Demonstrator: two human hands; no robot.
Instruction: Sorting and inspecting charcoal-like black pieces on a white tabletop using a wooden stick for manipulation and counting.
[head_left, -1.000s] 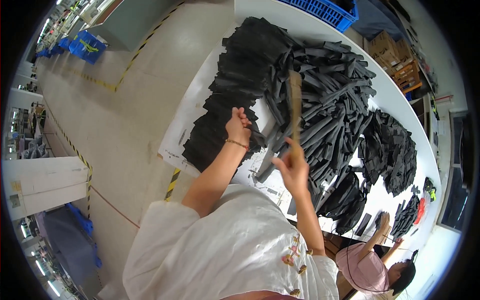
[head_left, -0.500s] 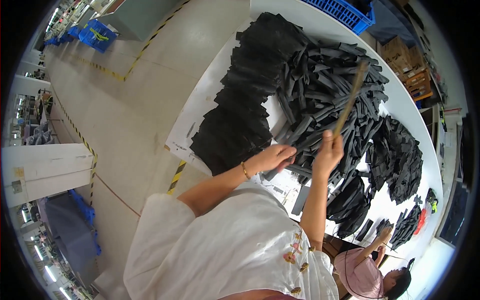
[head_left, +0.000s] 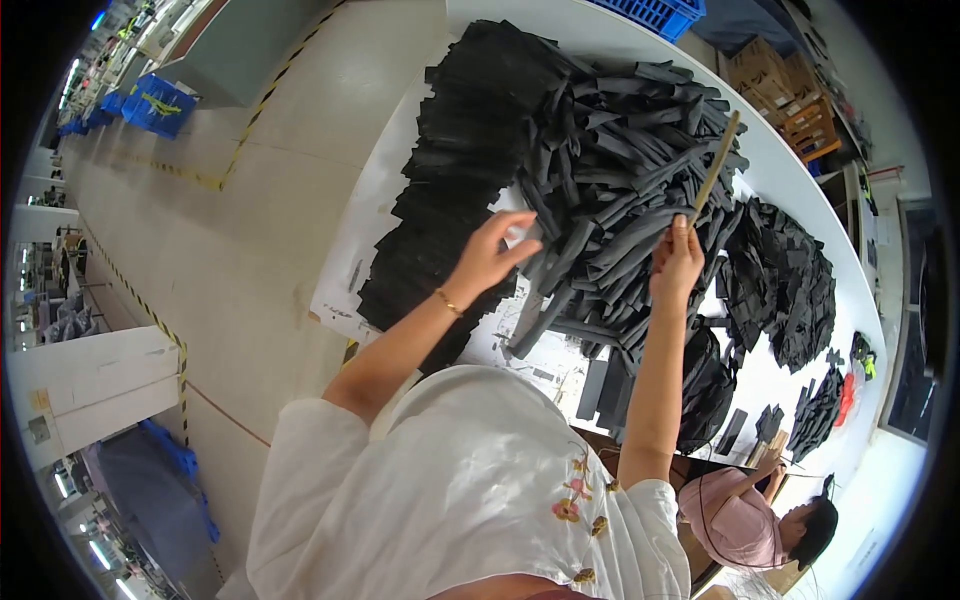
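Note:
My right hand [head_left: 678,265] grips a thin, wooden-looking stick [head_left: 718,168], which slants up and away over a heap of dark grey fabric strips [head_left: 640,150]. Many of these strips look folded or tube-like. At the heap's left side my left hand [head_left: 490,255] hovers with thumb and fingers apart, holding nothing. Under and beyond that wrist, a long overlapping row of flat black fabric pieces [head_left: 450,160] covers the left part of the white table [head_left: 345,285]. One grey strip [head_left: 540,325] sticks out of the heap towards me.
More black piles [head_left: 785,285] lie to the right, with a black bundle [head_left: 708,390] nearer me. A co-worker in a pink top [head_left: 740,515] sits at the lower right. A blue crate [head_left: 660,15] stands beyond the table's far edge. Taped floor [head_left: 250,250] lies left.
My left hand has moved up and left from near my body, off a grey strip, and its fingers have spread. My right hand has moved a little farther out, still with the stick.

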